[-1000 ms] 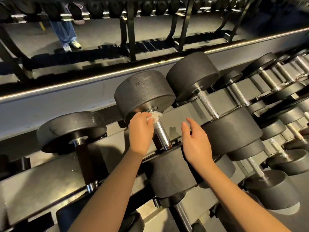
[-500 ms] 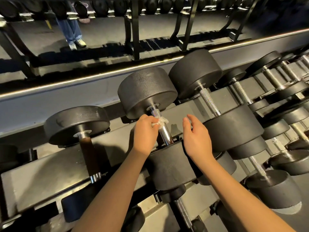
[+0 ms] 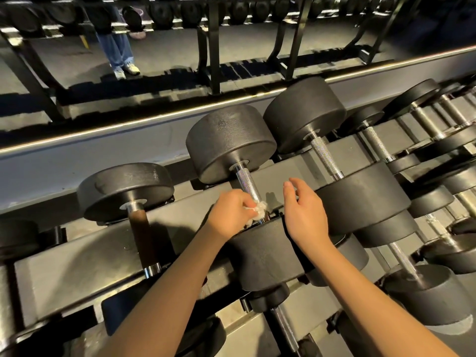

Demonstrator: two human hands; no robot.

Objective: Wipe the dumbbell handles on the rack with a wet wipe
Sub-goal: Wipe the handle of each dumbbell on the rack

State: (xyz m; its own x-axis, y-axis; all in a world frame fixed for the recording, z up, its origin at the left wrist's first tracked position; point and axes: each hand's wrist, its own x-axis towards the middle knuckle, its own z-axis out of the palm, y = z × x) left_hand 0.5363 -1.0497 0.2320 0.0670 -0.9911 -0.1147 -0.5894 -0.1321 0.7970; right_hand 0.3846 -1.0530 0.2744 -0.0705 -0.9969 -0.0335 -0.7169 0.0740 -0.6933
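A black dumbbell (image 3: 229,140) lies on the grey rack (image 3: 77,256) in the middle of the view, its knurled steel handle (image 3: 247,183) pointing toward me. My left hand (image 3: 229,215) is closed around a crumpled white wet wipe (image 3: 258,211), pressed against the near end of that handle, just above the near weight head (image 3: 265,253). My right hand (image 3: 304,212) hovers to the right of the handle with fingers apart and nothing in it, over the near head.
A dumbbell with a dark handle (image 3: 141,235) lies to the left. More dumbbells with steel handles (image 3: 325,155) fill the rack to the right and the tier below. A mirror behind shows a standing person's legs (image 3: 117,51) and rack posts.
My left hand has slid the wipe down the handle from the far weight head to the near end. My right hand has stayed beside it.
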